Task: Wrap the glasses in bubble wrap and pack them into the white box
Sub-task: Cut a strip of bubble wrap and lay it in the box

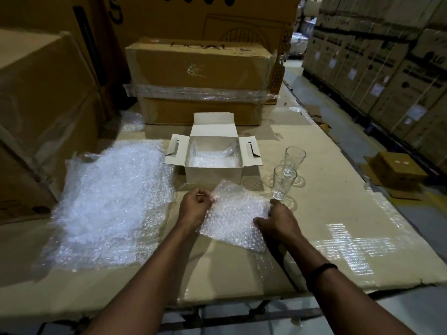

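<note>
Both forearms reach fwd; our left hand (196,209) pinches the small bubble wrap sheet (235,220) at its left edge, right hand (278,221) grips its right edge. Sheet lies on cardboard surface (242,274). Two glasses (283,181) stand upright beside the open white box (214,174), w/ wrap inside.

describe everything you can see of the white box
The white box is a small card carton that looks like plain paperboard, standing upright and open on the cardboard-covered work surface. Its back lid flap stands up; the two side flaps, each with a cut-out slot, are folded outward. Bubble wrap lines its inside, and no glass can be seen in it. It sits between the large bubble wrap sheet and the two glasses. Neither hand touches it.
</note>
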Action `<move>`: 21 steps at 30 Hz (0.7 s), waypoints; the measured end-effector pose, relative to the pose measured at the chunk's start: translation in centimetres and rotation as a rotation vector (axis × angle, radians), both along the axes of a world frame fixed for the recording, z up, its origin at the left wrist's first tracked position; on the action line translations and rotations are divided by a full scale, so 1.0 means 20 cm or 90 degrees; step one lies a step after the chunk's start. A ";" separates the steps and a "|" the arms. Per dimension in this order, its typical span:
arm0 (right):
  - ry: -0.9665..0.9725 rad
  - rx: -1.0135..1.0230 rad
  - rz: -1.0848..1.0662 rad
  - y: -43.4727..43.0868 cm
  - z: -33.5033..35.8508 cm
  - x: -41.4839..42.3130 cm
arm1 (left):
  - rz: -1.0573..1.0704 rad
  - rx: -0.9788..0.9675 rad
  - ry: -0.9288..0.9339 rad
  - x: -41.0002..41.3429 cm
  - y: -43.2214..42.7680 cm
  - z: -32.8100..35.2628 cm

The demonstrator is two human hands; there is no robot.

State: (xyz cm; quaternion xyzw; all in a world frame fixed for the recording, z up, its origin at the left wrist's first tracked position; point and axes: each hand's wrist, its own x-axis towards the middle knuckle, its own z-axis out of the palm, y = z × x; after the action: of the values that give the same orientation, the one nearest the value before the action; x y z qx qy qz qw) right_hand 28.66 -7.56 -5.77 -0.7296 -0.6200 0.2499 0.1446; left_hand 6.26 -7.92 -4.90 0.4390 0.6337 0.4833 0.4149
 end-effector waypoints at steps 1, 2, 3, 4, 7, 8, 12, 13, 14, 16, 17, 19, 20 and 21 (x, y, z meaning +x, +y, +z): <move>0.021 0.001 0.006 0.02 0.00 -0.02 | 0.007 0.011 -0.062 -0.01 -0.01 0.02; 0.051 -0.010 0.003 0.03 0.02 -0.04 | 0.004 0.018 -0.115 -0.03 -0.02 0.05; 0.107 -0.020 -0.004 0.05 0.03 -0.06 | -0.013 0.026 -0.145 -0.05 -0.03 0.07; 0.182 -0.036 -0.016 0.06 0.05 -0.08 | -0.042 0.033 -0.156 -0.08 -0.02 0.09; 0.375 -0.096 -0.013 0.09 0.12 -0.16 | -0.117 0.045 -0.151 -0.17 0.00 0.15; 0.424 -0.111 -0.008 0.10 0.12 -0.19 | -0.114 0.052 -0.150 -0.20 0.01 0.18; 0.660 -0.129 -0.064 0.13 0.12 -0.30 | -0.020 0.074 -0.126 -0.30 0.06 0.23; 0.696 -0.123 -0.094 0.14 0.12 -0.31 | 0.007 0.071 -0.105 -0.33 0.08 0.22; 0.721 -0.107 -0.126 0.14 0.12 -0.33 | 0.031 0.068 -0.088 -0.36 0.10 0.21; 0.712 -0.037 -0.191 0.16 0.13 -0.35 | 0.068 0.072 -0.064 -0.40 0.15 0.19; 0.679 0.009 -0.214 0.18 0.14 -0.36 | 0.087 0.079 -0.040 -0.41 0.17 0.18; 0.611 0.098 -0.231 0.22 0.19 -0.37 | 0.120 0.092 0.033 -0.41 0.21 0.19; 0.579 0.137 -0.216 0.25 0.23 -0.38 | 0.132 0.101 0.070 -0.40 0.23 0.21; 0.545 0.161 -0.192 0.29 0.27 -0.38 | 0.141 0.111 0.104 -0.39 0.25 0.23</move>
State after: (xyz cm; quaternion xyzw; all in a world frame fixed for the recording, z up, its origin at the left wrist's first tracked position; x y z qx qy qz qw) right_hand 21.04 -1.75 -0.36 -0.6191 -0.4175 0.4270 0.5100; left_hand -1.63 -2.90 -0.39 0.4389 0.6654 0.5419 0.2665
